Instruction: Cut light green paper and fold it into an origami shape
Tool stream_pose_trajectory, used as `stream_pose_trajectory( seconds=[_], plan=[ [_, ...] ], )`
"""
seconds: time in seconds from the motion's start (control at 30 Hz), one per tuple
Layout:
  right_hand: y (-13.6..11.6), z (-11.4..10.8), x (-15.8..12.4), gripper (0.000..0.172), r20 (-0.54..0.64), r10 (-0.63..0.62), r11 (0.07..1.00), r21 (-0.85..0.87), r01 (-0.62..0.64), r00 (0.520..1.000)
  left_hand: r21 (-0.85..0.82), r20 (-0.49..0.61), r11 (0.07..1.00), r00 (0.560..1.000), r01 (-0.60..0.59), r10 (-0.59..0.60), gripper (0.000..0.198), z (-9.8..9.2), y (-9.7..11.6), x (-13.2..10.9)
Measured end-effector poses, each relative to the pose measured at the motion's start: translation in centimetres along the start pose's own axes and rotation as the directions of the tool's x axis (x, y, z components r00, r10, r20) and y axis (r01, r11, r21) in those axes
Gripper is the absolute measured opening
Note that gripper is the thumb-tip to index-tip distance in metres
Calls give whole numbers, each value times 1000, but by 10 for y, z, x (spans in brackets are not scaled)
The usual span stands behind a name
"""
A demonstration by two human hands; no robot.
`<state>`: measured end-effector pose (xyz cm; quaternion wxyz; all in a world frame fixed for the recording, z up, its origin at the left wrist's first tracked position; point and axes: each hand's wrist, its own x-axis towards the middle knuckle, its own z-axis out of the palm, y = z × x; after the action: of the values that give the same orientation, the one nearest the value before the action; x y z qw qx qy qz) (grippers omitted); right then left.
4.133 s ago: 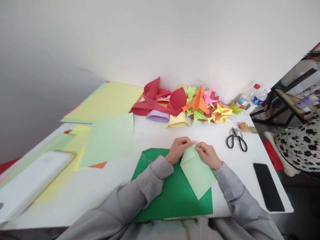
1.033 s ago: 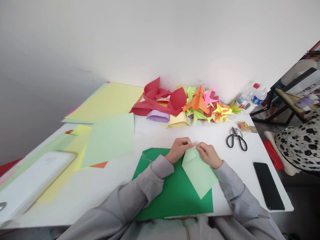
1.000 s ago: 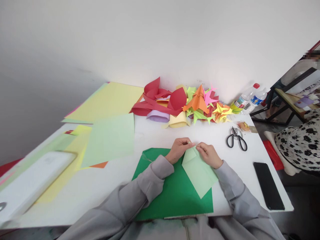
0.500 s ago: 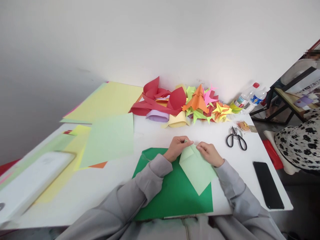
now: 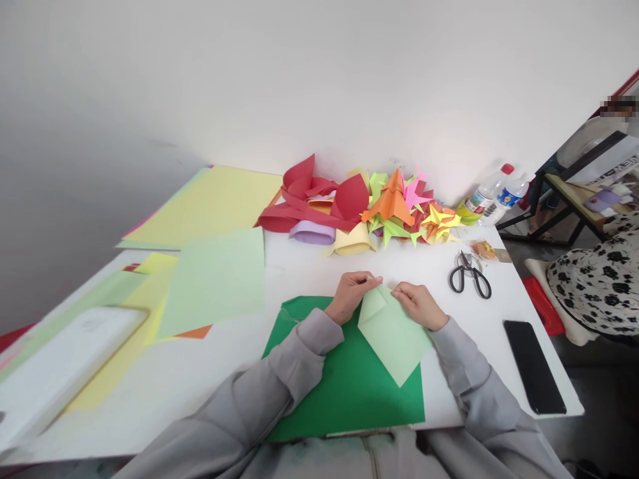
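Observation:
A small light green paper square [image 5: 392,336] lies cornerwise on a dark green sheet [image 5: 344,389] at the table's near edge. Its far corner is folded down into a small flap. My left hand [image 5: 352,294] pinches the paper's top corner between thumb and fingers. My right hand [image 5: 419,305] rests closed on the paper's right upper edge, fingertips pressing it. Grey sleeves cover both arms.
A heap of folded coloured paper figures [image 5: 372,213] lies at the back. Black scissors [image 5: 468,278], a black phone [image 5: 533,364] and two water bottles [image 5: 492,194] sit to the right. Loose pale green [image 5: 214,279] and yellow sheets [image 5: 210,203] lie left. A person in a black-and-white flowered garment [image 5: 596,283] sits at right.
The paper has turned and slid slightly left under my fingers, and my left hand has shifted its pinch on the top corner. Nothing else on the table has moved.

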<state>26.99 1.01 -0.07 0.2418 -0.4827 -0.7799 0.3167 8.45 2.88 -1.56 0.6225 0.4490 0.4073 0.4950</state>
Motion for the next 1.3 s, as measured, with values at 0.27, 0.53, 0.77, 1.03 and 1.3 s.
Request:
stream_pose_trajectory(
  seconds=[0.27, 0.53, 0.77, 1.03, 1.3],
  plan=[
    [2, 0, 1, 27, 39, -8, 999, 48, 6, 999, -33, -2, 999, 1000, -14, 14, 31, -5, 2, 2],
    [1, -1, 1, 28, 44, 12, 999, 40, -14, 999, -68, -65, 994, 993, 90, -94, 32, -6, 3, 3],
    [4, -4, 0, 27, 11, -14, 999, 50, 14, 1000, -73, -153, 994, 984, 76, -86, 34, -13, 4, 8],
    [3, -3, 0, 31, 20, 7, 998, 65, -9, 1000, -64, -188, 997, 981, 42, -53, 33, -15, 5, 10],
    [8, -7, 0, 35, 0, 33, 995, 91, -32, 999, -132, -224, 989, 970, 64, -93, 30, -19, 8, 12]
  ],
)
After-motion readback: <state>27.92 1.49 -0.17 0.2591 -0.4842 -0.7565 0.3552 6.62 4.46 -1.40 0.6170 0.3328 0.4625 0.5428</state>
